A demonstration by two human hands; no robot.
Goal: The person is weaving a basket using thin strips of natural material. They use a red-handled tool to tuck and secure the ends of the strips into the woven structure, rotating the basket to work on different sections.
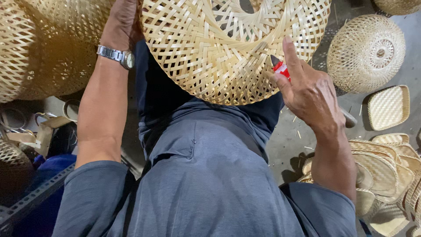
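we keep the woven bamboo basket (228, 48) steady with our left hand (125, 19), fingers hidden, while our right hand (307, 90) closes firmly around the red tool (280, 69), working slowly along the rim.

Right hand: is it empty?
No: the right hand grips a small red-handled tool pressed against the edge of the woven bamboo basket.

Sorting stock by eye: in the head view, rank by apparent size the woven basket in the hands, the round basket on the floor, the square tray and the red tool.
1. Woven basket, though it is nearest the camera.
2. Round basket.
3. Square tray.
4. Red tool, mostly hidden by the right hand.
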